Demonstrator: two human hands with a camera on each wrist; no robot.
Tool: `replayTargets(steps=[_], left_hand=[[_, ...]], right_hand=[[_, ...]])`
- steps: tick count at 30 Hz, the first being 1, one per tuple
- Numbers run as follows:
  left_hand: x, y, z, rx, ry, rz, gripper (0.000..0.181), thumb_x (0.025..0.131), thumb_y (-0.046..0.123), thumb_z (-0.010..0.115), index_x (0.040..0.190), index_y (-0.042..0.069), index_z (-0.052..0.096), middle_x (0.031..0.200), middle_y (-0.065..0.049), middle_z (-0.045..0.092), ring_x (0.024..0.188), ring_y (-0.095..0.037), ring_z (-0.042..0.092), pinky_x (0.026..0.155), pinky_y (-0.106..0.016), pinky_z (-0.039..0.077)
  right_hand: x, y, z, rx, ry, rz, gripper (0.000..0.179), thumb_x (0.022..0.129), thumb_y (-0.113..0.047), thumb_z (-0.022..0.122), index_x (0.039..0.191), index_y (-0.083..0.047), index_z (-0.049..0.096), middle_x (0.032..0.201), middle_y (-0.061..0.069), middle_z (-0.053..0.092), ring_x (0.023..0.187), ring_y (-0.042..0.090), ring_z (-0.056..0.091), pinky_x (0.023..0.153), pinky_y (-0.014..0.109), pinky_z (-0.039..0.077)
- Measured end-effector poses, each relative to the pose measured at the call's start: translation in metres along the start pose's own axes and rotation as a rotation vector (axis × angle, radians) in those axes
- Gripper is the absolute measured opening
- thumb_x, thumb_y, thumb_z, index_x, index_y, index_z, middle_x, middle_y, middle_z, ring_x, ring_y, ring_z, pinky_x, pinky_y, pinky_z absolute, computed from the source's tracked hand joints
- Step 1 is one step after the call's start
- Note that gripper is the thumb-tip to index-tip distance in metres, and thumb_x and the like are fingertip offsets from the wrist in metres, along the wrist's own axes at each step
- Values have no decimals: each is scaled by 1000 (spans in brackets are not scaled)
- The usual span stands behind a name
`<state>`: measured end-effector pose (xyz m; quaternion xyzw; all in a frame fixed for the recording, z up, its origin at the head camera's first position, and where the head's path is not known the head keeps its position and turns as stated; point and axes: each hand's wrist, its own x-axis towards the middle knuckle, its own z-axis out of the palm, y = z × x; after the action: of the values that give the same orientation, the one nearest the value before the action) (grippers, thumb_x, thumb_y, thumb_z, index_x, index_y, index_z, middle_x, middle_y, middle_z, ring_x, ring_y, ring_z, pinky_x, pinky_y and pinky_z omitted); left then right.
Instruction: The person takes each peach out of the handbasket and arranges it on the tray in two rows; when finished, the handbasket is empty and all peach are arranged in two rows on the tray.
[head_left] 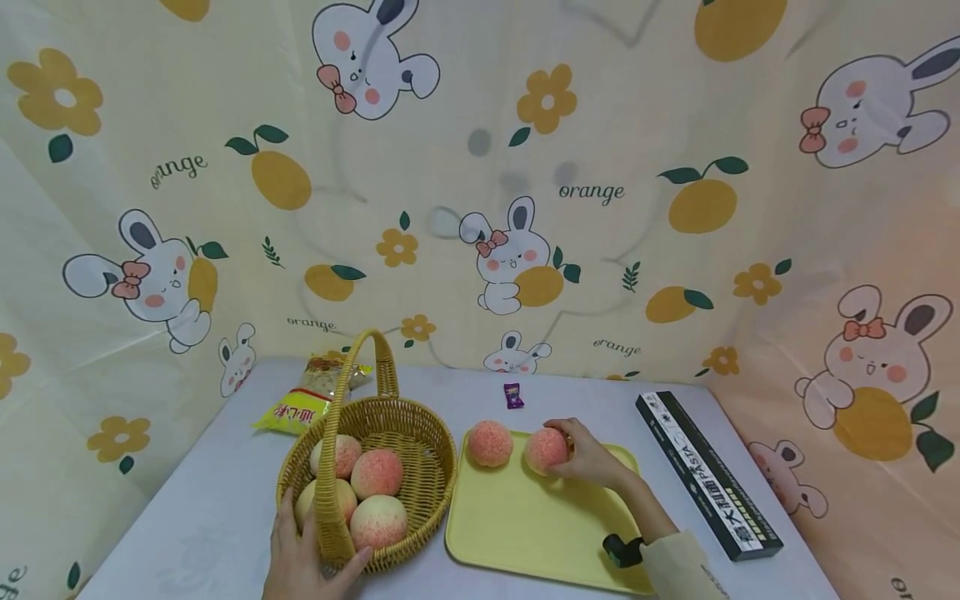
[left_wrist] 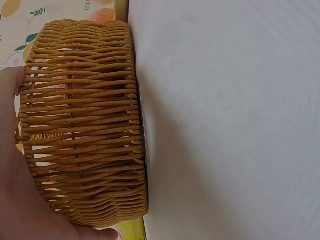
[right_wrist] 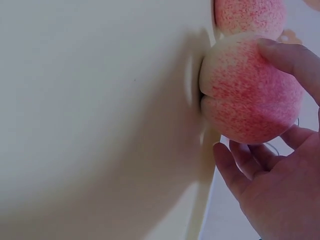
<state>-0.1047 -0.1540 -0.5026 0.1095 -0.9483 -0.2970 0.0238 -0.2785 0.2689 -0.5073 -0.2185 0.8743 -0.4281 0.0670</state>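
My right hand (head_left: 588,458) holds a pink peach (head_left: 546,451) at the far side of the yellow tray (head_left: 540,533). In the right wrist view the thumb lies on that peach (right_wrist: 250,90) and the fingers curl on its other side. Left of it, another peach (head_left: 490,443) sits on the tray. My left hand (head_left: 307,554) grips the near left rim of a wicker basket (head_left: 423,467) holding several peaches (head_left: 377,474). The left wrist view shows the basket's woven side (left_wrist: 85,115) between thumb and fingers.
A yellow snack bag (head_left: 300,408) lies behind the basket at the left. One small purple wrapped candy (head_left: 513,396) is beyond the tray. Along the right side lies a long black pasta box (head_left: 708,475). A patterned cloth (head_left: 450,167) hangs behind the white table.
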Motion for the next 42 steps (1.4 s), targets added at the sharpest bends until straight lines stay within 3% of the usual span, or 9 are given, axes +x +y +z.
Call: replayTargets(steps=[9, 16, 23, 27, 35, 42], left_hand=[[-3, -2, 4, -8, 68, 34, 117, 74, 73, 70, 153, -3, 27, 156, -34, 1, 139, -57, 15, 101, -73, 31], [-4, -2, 4, -27, 126, 80, 114, 75, 70, 72, 152, -3, 31, 157, -32, 4, 139, -56, 18, 98, -73, 35], [-2, -3, 2, -21, 69, 68, 115, 77, 70, 71, 154, -3, 25, 158, -33, -3, 140, -58, 13, 99, -74, 33], [-3, -3, 3, -27, 77, 69, 115, 77, 71, 70, 154, -3, 27, 158, -33, -2, 139, -58, 15, 97, -74, 34], [-4, -1, 0, -42, 36, 35, 119, 75, 77, 67, 155, 0, 25, 159, -31, -5, 142, -57, 11, 100, -74, 31], [-2, -3, 0, -44, 44, 56, 117, 76, 75, 67, 155, 0, 25, 158, -32, -4, 141, -58, 12, 98, -75, 32]], right_hand=[[4, -3, 3, -3, 4, -1, 78, 77, -17, 84, 140, 6, 45, 122, 17, 49, 111, 30, 50, 89, 39, 50], [6, -9, -5, -11, 25, -40, 78, 78, -23, 81, 141, 5, 44, 128, 21, 49, 117, 34, 47, 98, 49, 46], [12, -21, -8, 37, 76, -111, 72, 80, -9, 80, 140, 8, 44, 130, 24, 49, 115, 41, 46, 96, 59, 43], [17, -20, -9, 44, 81, -125, 69, 83, -13, 80, 140, 4, 46, 131, 20, 50, 116, 41, 47, 98, 60, 41], [27, -38, -7, 62, 58, -114, 71, 85, -17, 81, 144, 1, 44, 136, 18, 49, 121, 35, 46, 102, 60, 40], [40, -64, 2, 62, 5, -137, 67, 85, -13, 80, 142, -3, 47, 133, 13, 50, 121, 31, 47, 103, 57, 40]])
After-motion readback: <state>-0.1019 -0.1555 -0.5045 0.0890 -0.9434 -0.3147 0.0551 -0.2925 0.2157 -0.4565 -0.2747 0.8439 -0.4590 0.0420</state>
